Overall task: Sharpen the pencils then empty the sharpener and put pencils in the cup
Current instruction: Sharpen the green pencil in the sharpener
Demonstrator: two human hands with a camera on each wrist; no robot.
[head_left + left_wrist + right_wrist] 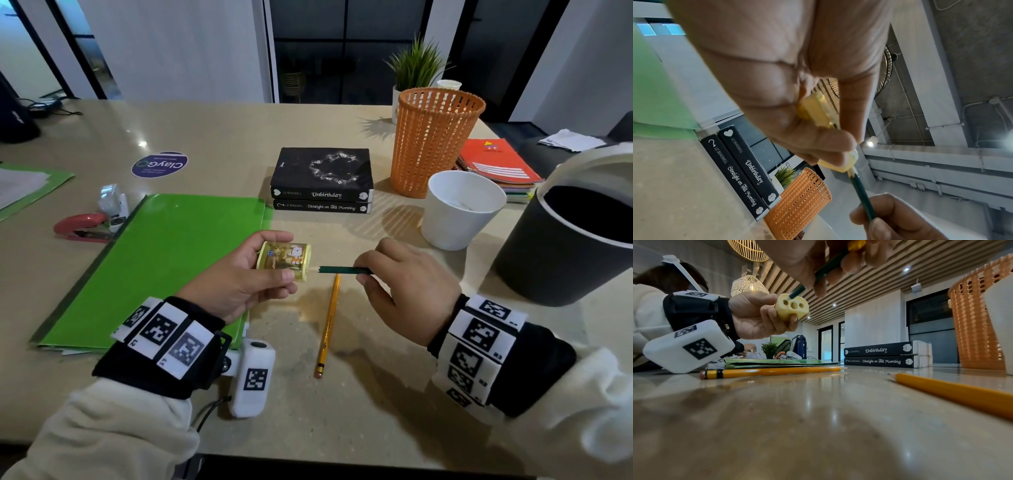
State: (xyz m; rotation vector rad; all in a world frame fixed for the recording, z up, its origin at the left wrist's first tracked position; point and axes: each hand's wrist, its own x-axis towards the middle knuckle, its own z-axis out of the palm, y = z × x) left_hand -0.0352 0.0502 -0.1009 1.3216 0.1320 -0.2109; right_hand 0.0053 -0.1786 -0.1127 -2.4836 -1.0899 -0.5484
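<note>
**Green pencil lined up with the sharpener, tip right at the hole**

Left hand (pixel 239 277) has its fingers and thumb curled around the small translucent yellow plastic sharpener (pixel 284 259) with the cartoon sticker, held up above the table; right hand (pixel 407 284) pinches the dark green wooden pencil (pixel 342 270) near its back end. The key bit: the pencil's long axis runs level, straight from the right hand into the sharpener's holed face, tip at or just inside the end hole; how deep, can't tell. My guess is it's push and twist along that same line next. A yellow wooden pencil with a pink eraser (pixel 328 325) lies on the table just below the sharpener; another yellow one (pixel 953 394) shows only from the right wrist. The white plastic cup (pixel 459 209) stands right of the sharpener, nearer the right hand.
</note>
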